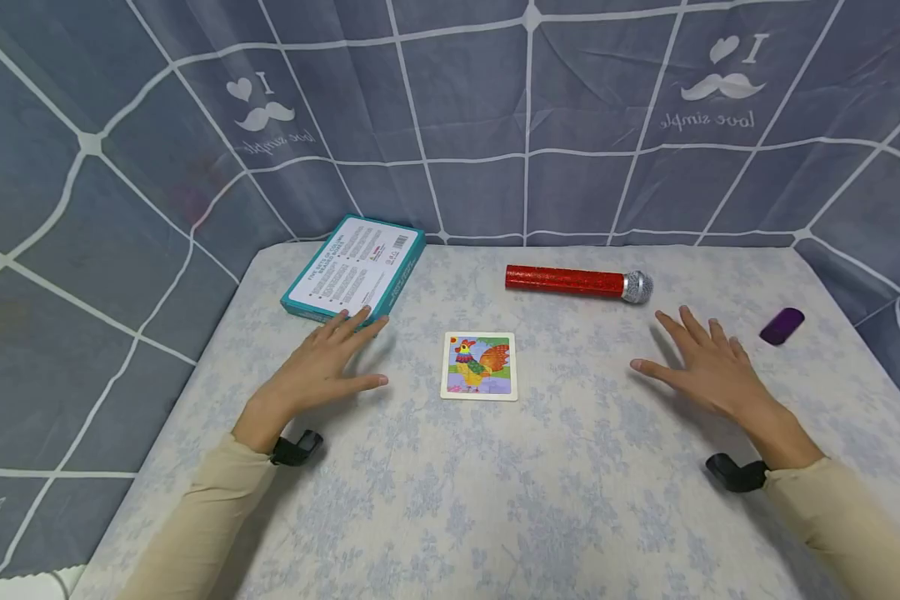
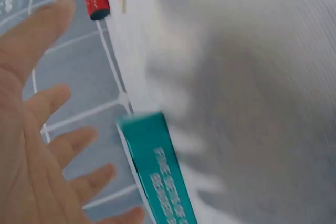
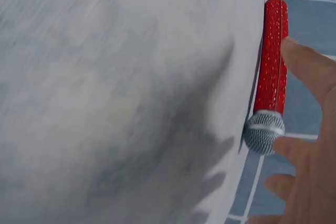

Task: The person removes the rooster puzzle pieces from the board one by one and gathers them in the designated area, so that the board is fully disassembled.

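My left hand (image 1: 317, 372) hovers with spread fingers over the table, its fingertips overlapping the near edge of a teal and white box (image 1: 356, 265) in the head view. Nothing is in its grasp. My right hand (image 1: 708, 367) is also spread and holds nothing, casting a shadow on the cloth below. Just beyond it lies a red glittery microphone (image 1: 570, 281) with a silver mesh head. Between the hands, a small square picture puzzle (image 1: 480, 367) of a colourful rooster lies flat in a white frame. The left wrist view catches the box's teal side (image 2: 157, 166).
To the right of the right hand lies a small dark purple oblong object (image 1: 782, 326). The table (image 1: 450, 500) has a pale cloth with blue flowers. Grey-blue curtains (image 1: 465, 108) with white grid lines hang behind it and at both sides.
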Tool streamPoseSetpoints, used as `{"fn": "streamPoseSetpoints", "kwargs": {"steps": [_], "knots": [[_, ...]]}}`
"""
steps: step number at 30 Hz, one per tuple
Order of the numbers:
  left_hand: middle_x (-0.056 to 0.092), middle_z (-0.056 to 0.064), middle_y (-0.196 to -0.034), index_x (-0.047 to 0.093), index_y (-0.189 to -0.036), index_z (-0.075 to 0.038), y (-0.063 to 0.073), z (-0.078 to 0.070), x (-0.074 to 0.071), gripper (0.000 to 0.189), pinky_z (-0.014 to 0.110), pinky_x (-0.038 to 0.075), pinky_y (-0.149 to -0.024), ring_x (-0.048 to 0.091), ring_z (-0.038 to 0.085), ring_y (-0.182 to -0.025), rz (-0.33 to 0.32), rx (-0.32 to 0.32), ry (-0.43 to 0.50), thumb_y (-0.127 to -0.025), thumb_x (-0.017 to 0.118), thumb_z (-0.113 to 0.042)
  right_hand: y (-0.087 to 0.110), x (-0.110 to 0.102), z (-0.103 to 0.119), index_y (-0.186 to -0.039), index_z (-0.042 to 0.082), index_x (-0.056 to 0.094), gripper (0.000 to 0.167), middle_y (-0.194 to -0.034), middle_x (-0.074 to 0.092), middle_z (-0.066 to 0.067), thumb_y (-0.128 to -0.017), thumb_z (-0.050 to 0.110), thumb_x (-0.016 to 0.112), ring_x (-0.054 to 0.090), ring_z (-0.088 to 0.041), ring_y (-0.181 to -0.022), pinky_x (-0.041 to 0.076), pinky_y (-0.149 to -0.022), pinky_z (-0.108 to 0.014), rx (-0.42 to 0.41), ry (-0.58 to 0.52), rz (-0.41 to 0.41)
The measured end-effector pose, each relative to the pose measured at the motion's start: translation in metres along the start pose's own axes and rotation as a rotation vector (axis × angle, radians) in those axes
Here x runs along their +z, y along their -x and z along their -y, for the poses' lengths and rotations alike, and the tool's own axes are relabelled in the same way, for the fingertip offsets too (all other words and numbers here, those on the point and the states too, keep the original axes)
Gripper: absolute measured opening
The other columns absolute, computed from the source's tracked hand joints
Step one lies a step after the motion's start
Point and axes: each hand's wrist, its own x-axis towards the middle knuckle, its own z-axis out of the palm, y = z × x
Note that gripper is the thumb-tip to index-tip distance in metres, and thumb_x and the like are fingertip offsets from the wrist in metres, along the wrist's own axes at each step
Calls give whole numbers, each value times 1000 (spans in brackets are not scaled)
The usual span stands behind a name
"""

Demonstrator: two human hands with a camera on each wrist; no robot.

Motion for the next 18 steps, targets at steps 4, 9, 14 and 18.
{"fn": "streamPoseSetpoints", "kwargs": {"steps": [4, 9, 14, 18], "knots": [[21, 6, -163, 25, -157, -29, -5, -12, 0, 83, 60, 17, -114, 15, 36, -148, 31, 71, 67, -89, 57, -66, -7, -1, 10, -157, 6, 19, 100, -158, 7, -32, -88, 68, 55, 5, -61, -139, 3, -104, -76, -32, 9, -5], [30, 5, -159, 34, -155, -26, -15, -24, 4, 83, 60, 15, -115, 19, 38, -147, 49, 103, 63, -87, 60, -65, -17, 5, 32, -149, -2, 37, 89, -154, 24, -33, -88, 58, 64, 18, -53, -140, 7, -107, -73, -133, 8, -42], [34, 6, -158, 36, -154, -24, -28, -36, 14, 82, 62, 15, -114, 20, 39, -146, 54, 153, 19, -87, 63, -62, -30, 13, 63, -137, -2, 53, 65, -144, 44, -28, -90, 38, 70, 38, -46, -133, 23, -105, -69, -289, -27, -72], [36, 6, -157, 38, -153, -24, -40, -43, 23, 82, 60, 19, -114, 24, 40, -145, 74, 177, -11, -86, 64, -62, -42, 19, 90, -131, -1, 59, 51, -134, 56, -21, -89, 25, 73, 49, -39, -127, 37, -102, -60, -391, -81, -50]]}}
